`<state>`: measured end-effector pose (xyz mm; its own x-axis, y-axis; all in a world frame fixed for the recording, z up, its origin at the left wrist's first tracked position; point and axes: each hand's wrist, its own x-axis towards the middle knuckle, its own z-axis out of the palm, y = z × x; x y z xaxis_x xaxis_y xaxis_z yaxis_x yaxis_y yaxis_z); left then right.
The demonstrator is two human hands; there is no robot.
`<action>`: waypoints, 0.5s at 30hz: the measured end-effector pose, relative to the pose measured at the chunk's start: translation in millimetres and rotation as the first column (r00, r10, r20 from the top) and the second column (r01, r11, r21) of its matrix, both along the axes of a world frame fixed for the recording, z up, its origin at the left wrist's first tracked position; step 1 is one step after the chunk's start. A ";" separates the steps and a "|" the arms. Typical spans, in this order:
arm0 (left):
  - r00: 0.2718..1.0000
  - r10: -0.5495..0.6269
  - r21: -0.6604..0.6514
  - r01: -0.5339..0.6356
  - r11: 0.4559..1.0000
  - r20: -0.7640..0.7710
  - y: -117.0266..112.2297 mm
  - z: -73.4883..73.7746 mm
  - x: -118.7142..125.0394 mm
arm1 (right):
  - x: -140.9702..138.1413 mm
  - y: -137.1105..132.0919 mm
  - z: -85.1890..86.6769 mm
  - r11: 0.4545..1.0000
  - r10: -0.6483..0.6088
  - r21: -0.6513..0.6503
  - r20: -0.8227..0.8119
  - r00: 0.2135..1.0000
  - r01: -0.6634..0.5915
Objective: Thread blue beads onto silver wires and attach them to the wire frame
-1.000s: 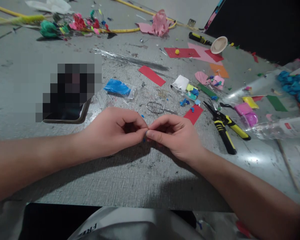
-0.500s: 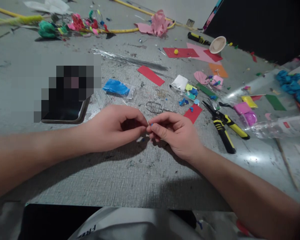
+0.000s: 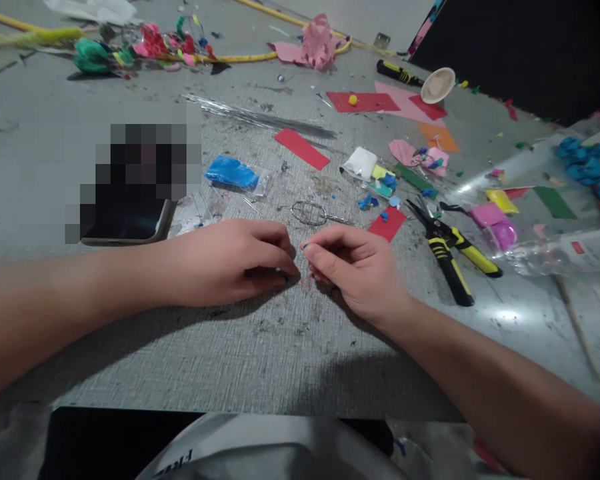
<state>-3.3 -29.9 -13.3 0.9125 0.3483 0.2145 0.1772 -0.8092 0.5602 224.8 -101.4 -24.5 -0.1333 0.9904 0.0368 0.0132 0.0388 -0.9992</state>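
My right hand pinches a tiny blue bit of clay between thumb and forefinger, its other fingers curled below. My left hand is lowered to the tabletop, fingers bent, with thumb and fingertips closed around another small blue bit; most of that bit is hidden. The two hands are a little apart. Just beyond them lies a bent wire piece shaped like a small racket. Left of that is a bag of blue clay.
Yellow-black pliers lie open right of my right hand, beside a clear bottle. A blurred-out phone is at left. Thin wires, red paper and an opened clay packet lie further back.
My left hand has parted from my right fingertips and dropped to the table at the small blue bit. My right hand keeps its pinch nearly in place.
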 end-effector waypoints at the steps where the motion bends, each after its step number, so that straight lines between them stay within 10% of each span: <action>1: 1.000 -0.011 0.008 0.011 1.000 0.014 0.7 -1.7 -0.1 | -0.1 -0.3 -0.6 1.000 -0.012 0.007 0.013 1.000 0.012; 10: 0.998 0.026 -0.112 -0.019 0.993 0.053 1.3 3.6 1.9 | 2.1 -0.5 -3.3 0.987 -0.060 0.153 0.080 0.995 0.047; 15: 0.964 0.254 -0.381 -0.208 0.901 0.075 1.8 12.4 1.3 | 4.1 -0.2 -3.5 0.981 -0.080 0.184 0.109 0.991 0.059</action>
<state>-2.0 -28.2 -0.9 0.7720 0.6215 0.1334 0.2469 -0.4866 0.8380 228.8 -101.6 -28.0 -0.0781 0.9760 0.2034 0.1373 0.2126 -0.9674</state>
